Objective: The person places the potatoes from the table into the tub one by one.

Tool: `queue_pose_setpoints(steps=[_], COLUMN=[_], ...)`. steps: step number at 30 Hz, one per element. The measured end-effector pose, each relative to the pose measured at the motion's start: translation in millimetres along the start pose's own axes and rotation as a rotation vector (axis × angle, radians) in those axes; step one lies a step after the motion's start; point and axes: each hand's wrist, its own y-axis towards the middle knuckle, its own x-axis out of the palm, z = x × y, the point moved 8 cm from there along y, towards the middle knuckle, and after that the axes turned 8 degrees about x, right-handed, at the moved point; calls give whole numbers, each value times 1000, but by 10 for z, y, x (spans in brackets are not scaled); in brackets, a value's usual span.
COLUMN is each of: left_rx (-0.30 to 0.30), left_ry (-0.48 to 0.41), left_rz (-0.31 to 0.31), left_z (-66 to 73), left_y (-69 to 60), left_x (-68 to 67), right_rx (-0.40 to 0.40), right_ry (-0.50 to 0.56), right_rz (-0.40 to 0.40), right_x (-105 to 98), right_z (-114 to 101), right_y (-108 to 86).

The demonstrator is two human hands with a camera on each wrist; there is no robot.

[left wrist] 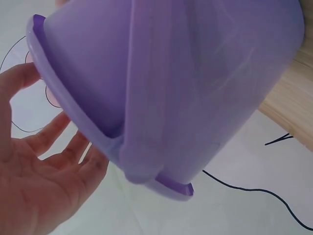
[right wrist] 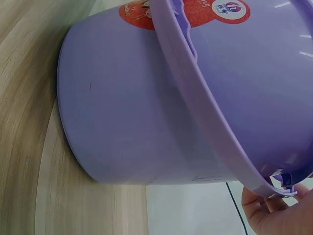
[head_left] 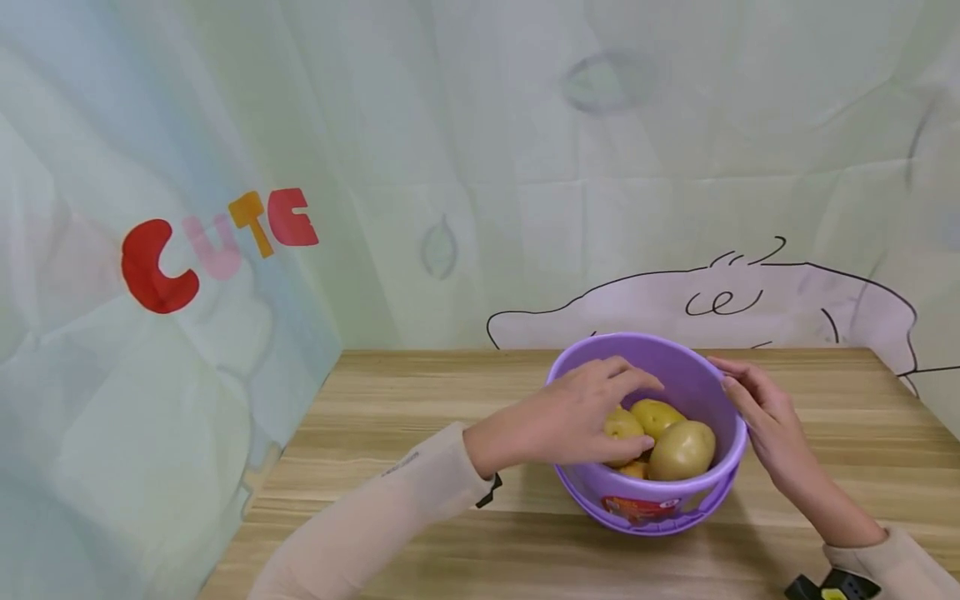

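Note:
A purple plastic bucket (head_left: 684, 379) stands on the table, with several potatoes (head_left: 681, 452) inside it. My left hand (head_left: 588, 412) reaches over the bucket's left rim, its spread fingers above the potatoes and the thumb beside one of them. The left wrist view shows that palm (left wrist: 54, 186) with no potato in it and the fingers near the rim. My right hand (head_left: 768, 421) grips the right rim between thumb and fingers. In the right wrist view its fingers (right wrist: 259, 205) are at the handle joint. The handle (left wrist: 146, 93) hangs down against the bucket's outside.
The wooden table (head_left: 420, 400) ends at a printed cloth backdrop (head_left: 465, 208) behind it. Another cloth side (head_left: 135, 400) with coloured letters rises at the left. A red label (head_left: 641, 507) is on the bucket's front.

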Motion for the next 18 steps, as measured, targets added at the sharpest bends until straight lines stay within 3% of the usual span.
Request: queue_pose_setpoints(steps=[3,10,18], left_rx=[-19,-111,-126], left_ry=[-6,-38,-27], left_rz=[22,72,215], left_z=[-43,-167,-276], left_y=[-48,-171,-319], left_x=[-25,-86,-229], right_rx=[21,131,66], right_ry=[15,157,-85], right_rz=[-28,-147,-178], right_x=[-2,-50,-162], right_z=[10,88,8], right_y=[14,61,85])
